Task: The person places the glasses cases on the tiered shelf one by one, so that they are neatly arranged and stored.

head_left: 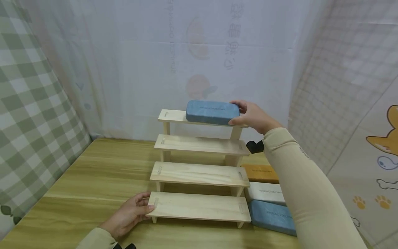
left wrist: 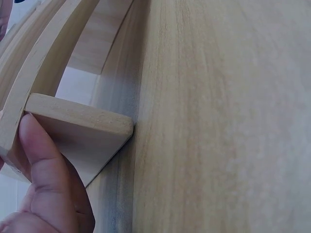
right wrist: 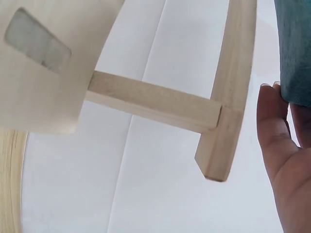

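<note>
At the top of a stepped wooden display stand (head_left: 201, 173), my right hand (head_left: 252, 116) holds a blue glasses case (head_left: 211, 111) by its right end, thumb in front and fingers behind. The case lies lengthwise over the top shelf (head_left: 174, 116). In the right wrist view, a gap shows between the case (right wrist: 295, 53) and the end of the shelf board (right wrist: 233, 87). My left hand (head_left: 132, 214) grips the left end of the lowest shelf (head_left: 199, 206). In the left wrist view, its thumb (left wrist: 41, 141) presses the board's edge beside the leg (left wrist: 80, 114).
Right of the stand, an orange case (head_left: 259, 173), a white case (head_left: 265, 192) and another blue case (head_left: 272, 217) lie in a row, partly behind my right forearm. A printed white curtain (head_left: 130, 69) hangs behind the wood-grain table (head_left: 93, 180). Green checked cloth (head_left: 34, 114) borders the left.
</note>
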A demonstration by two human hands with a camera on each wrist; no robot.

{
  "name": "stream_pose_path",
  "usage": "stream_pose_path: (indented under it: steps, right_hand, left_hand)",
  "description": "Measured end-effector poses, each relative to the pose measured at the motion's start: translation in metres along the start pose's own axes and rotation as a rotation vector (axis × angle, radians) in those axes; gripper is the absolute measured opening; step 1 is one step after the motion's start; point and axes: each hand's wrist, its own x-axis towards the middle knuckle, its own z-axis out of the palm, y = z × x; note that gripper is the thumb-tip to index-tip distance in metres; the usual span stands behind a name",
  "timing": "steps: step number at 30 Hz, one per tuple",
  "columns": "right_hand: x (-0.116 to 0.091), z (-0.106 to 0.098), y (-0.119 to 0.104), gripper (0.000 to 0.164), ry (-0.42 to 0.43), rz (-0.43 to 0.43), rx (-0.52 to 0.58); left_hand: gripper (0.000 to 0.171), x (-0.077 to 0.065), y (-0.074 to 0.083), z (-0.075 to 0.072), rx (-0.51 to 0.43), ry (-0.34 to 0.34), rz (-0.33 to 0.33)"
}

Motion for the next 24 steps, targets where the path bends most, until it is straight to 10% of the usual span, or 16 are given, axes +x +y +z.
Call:
stream_pose_path:
  steps: [24]
  right_hand:
    - [0.017,0.004,0.001,0.081,-0.058,0.065,-0.02]
  left_hand:
    - [0.078,-0.002,-0.001,0.001,0.002,-0.015,0.012]
